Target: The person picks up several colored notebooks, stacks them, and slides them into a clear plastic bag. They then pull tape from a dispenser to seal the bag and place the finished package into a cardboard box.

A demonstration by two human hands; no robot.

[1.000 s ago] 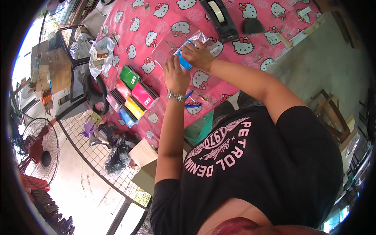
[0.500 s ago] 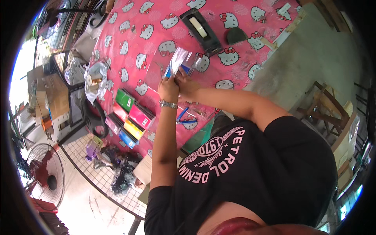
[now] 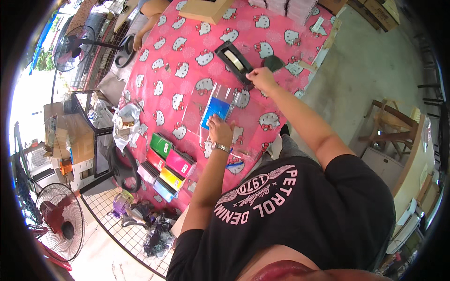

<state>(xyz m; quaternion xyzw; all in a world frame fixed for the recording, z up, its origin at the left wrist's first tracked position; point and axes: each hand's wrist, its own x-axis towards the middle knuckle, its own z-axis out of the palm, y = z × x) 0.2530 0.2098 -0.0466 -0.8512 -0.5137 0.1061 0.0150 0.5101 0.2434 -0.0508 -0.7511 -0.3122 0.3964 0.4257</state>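
Two bare hands are reaching over a table (image 3: 194, 77) that is wearing a pink cartoon-cat cover, as the head view is showing. The left hand (image 3: 220, 130) is resting palm-down, its fingers lying against a small blue notebook (image 3: 217, 108) and not clamping round it. That notebook is sitting inside a clear plastic sleeve (image 3: 222, 90), in front of the person. The right hand (image 3: 262, 78) is touching the near end of a black tape dispenser (image 3: 239, 76), its fingertips drawing together there; whether they are pinching any tape, I cannot tell at this size. A dark lump (image 3: 273, 63) is lying just beside the dispenser. Left of the sleeve, stacked coloured notebooks (image 3: 181, 162) are standing in two rows, and a white plastic bag (image 3: 126, 124) is slumping near the table's left edge. Farther up, a cardboard box (image 3: 206, 9) is occupying the far side.
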